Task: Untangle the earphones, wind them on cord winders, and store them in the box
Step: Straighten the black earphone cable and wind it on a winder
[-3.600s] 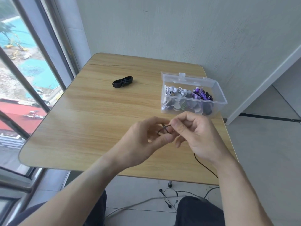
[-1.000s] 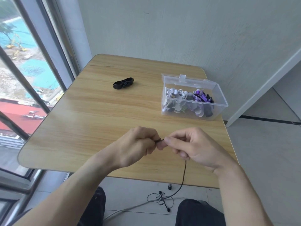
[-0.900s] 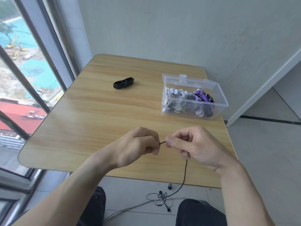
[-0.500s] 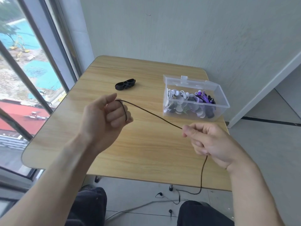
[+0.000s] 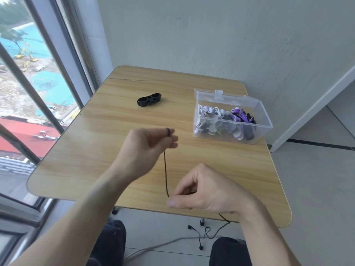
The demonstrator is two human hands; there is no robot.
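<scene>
Hands above wooden table (image 5: 96, 150): left hand (image 5: 146, 148) pinches thin black earphone cord (image 5: 165, 175) looped over fingertip; right hand (image 5: 207, 191) pinches cord lower down.

We see a black earphone cord (image 5: 165, 173) taut above the table, its earbuds dangling; a black winder (image 5: 149, 99), probably empty; the clear box (image 5: 263, 120) open, holding wound earphones.

Table (image 5: 107, 150) smooth pale wood-grain; box (image 5: 263, 120) clear glossy plastic; cord winder (image 5: 149, 99) matt black.
</scene>
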